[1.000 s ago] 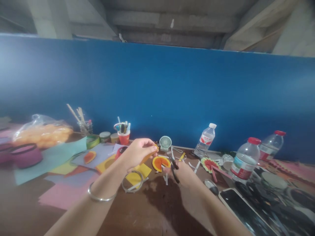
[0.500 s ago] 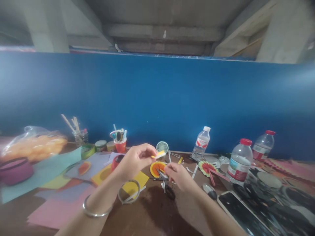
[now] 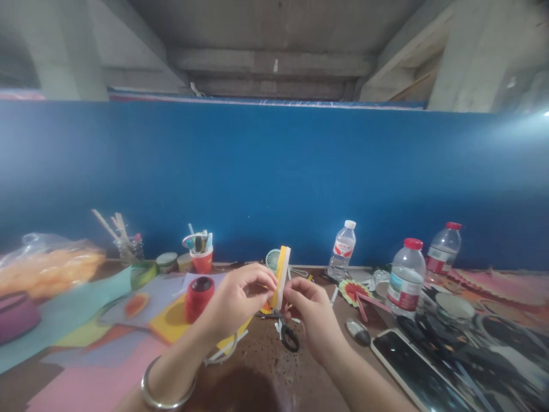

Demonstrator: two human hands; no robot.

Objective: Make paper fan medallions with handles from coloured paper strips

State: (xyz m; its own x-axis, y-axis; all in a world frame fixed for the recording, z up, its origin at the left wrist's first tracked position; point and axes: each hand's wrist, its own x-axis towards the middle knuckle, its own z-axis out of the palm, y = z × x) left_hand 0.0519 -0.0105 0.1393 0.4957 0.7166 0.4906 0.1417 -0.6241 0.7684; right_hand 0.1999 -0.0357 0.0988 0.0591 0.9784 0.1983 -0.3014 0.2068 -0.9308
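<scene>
Between my two hands a narrow yellow-and-white strip (image 3: pixel 281 273), apparently of folded paper, stands nearly upright. My left hand (image 3: pixel 240 294) pinches its lower left side between thumb and fingertips; a silver bangle circles that wrist. On the other side my right hand (image 3: pixel 311 306) is closed, thumb and forefinger at the strip's white edge. Just below them lie scissors (image 3: pixel 290 339), their black handle showing and the blades mostly covered. A yellow-orange pleated paper piece (image 3: pixel 266 309) is largely hidden behind the strip and fingers.
Coloured paper sheets (image 3: pixel 98 366) and a red roll (image 3: pixel 199 298) spread over the left. Rightward are a pleated rosette (image 3: pixel 355 293), a computer mouse (image 3: pixel 358 332), a phone (image 3: pixel 422 372) and several bottles (image 3: pixel 406 280). A small fan (image 3: pixel 273 259) stands before the blue wall (image 3: pixel 274 166).
My right hand has risen from beside the scissors to the strip. The strip has gone from nearly flat to upright. The whole view has shifted slightly, with the table's things appearing further left.
</scene>
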